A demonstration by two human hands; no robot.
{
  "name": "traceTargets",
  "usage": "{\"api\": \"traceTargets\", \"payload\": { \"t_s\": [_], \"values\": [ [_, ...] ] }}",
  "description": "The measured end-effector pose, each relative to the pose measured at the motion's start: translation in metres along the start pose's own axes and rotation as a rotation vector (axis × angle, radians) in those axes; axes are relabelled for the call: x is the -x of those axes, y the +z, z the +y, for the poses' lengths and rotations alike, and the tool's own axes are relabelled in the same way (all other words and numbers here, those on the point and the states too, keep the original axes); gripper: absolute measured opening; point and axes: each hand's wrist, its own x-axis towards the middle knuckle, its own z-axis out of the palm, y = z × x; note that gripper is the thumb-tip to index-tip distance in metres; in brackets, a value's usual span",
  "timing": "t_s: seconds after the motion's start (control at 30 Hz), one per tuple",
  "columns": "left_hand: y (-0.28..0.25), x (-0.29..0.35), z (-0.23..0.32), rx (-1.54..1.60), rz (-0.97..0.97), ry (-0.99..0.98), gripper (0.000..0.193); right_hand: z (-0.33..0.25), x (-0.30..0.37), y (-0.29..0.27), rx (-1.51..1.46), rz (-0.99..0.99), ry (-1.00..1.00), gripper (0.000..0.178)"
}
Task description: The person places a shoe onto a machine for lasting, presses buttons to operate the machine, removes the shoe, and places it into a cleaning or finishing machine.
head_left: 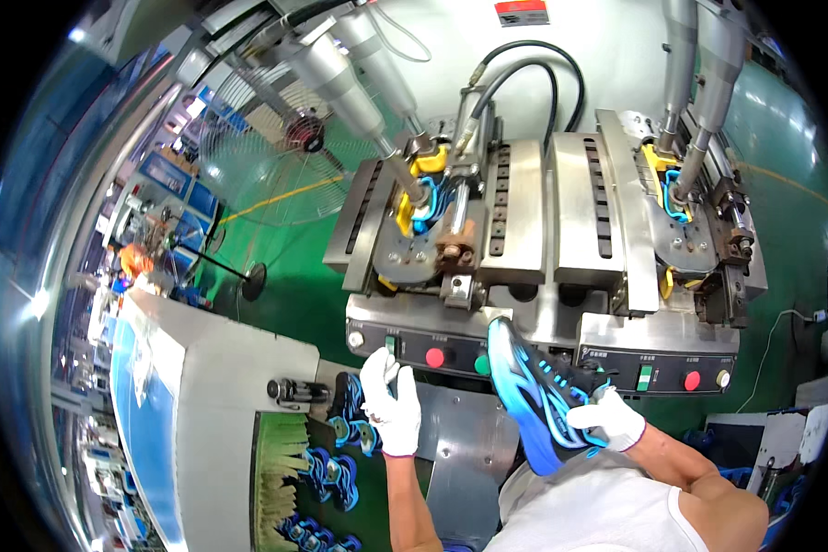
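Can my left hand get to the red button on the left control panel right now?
Probably yes: the left hand appears just left of the red button, nothing visible blocks the way, and the running shoe is off to the button's right.

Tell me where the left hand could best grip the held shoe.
Probably the forefoot of the shoe, the left hand coming from the left: that tapered end is uncovered, while the right hand holds the rear.

Left hand (393, 405): white fabric glove (399, 431), ending at the wrist. Right hand (609, 420): matching white glove (622, 425), thin red edging (641, 435) at its cuff. White sleeveless top (603, 511) below the right hand; both forearms (408, 504) bare.
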Motion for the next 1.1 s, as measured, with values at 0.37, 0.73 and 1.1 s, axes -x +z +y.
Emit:
{"api": "traceTargets", "payload": {
  "t_s": [0.37, 0.73, 1.1],
  "values": [
    [0.131, -0.164, -0.039, -0.167, -0.319, 0.278, 0.05, -0.051, -0.029, 0.003, -0.017, 0.064, -0.124, 0.069],
    [0.277, -0.265, -0.106, -0.58, -0.302, 0.079, 0.063, -0.067, -0.023, 0.004, 0.276, 0.207, -0.25, 0.08],
    [0.191, -0.325, -0.037, -0.562, -0.374, 0.001, 0.078, -0.053, -0.045, 0.018, 0.108, 0.402, -0.245, 0.069]
  ]
}}
